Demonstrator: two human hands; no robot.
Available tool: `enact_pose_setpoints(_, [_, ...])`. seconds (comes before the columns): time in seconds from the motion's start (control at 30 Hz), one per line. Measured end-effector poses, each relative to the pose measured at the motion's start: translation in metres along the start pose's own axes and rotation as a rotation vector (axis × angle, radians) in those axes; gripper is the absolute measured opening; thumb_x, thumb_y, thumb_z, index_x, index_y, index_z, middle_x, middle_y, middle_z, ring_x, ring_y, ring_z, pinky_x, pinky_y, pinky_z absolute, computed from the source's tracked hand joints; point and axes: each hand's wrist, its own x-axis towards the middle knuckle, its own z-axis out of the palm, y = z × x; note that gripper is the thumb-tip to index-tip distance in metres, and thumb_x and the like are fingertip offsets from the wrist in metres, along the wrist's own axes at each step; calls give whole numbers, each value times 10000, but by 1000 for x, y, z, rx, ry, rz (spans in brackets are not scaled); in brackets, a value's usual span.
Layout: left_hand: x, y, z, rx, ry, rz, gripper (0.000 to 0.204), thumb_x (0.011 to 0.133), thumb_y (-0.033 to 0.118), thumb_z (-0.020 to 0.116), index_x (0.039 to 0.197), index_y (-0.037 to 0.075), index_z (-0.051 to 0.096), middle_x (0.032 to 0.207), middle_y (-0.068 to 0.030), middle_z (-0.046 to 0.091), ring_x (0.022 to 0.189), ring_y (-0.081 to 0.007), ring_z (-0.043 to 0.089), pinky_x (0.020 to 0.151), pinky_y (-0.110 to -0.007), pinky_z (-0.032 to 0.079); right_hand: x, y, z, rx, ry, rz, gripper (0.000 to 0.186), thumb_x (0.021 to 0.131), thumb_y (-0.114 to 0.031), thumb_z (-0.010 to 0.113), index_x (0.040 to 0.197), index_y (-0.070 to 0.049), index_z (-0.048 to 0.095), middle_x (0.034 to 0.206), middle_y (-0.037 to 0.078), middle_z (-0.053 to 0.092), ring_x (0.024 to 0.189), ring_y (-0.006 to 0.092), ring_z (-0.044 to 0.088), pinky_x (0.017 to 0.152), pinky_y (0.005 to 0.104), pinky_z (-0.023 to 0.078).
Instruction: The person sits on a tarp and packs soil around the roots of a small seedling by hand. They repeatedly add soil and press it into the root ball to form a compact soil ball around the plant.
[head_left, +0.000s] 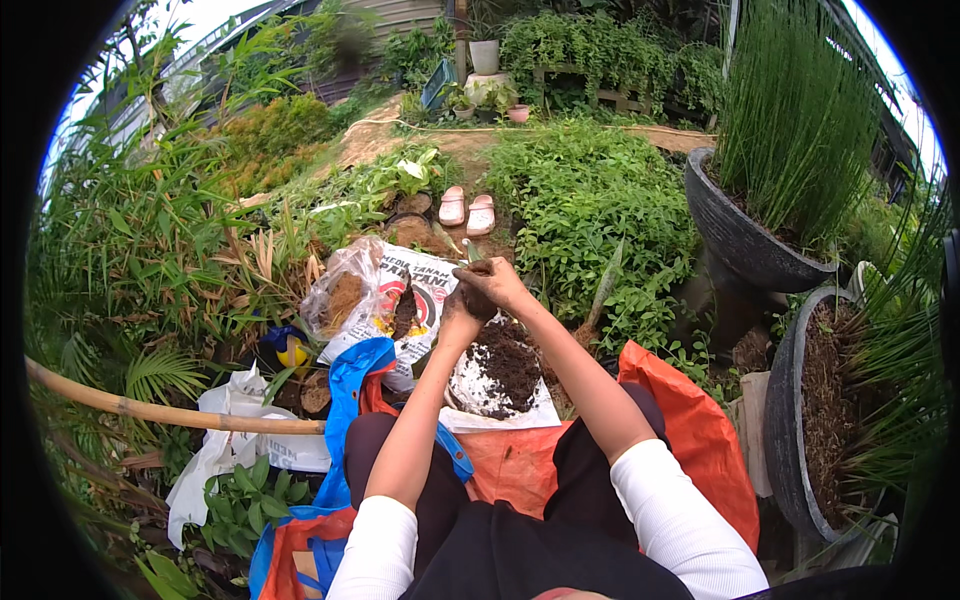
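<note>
My left hand (460, 322) and my right hand (502, 284) are closed together round a dark soil clump (479, 303), held up in front of my knees. Soil smears the fingers. A pale green leaf tip (470, 250) shows just beyond the hands; whether it grows from the clump, I cannot tell. Below the hands, loose dark soil (508, 368) lies heaped on a white sheet (540, 415). Just left of them, a printed white sack (428, 262) lies with more dark soil (404, 312) on it. A clear plastic bag (345, 300) of brown material rests against that sack.
Under my legs is an orange tarp (515, 460) with a blue edge (350, 385). A bamboo pole (180, 412) reaches in from the left. Large dark planters (735, 230) with tall green stems stand at right. Pink clogs (452, 207) lie ahead, between leafy plants (590, 190).
</note>
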Motion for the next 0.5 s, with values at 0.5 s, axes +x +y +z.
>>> enact_pose_setpoints(0.5, [-5,3,-11,125,15,90,450,666,206,648,1047,33,481,932,-197,578,880,-362,547,756,-399,442,-5,-11,-16,628,-190,505,294,821,-239,537,958,15,597,853,60,602,729,114,549,681,245,438])
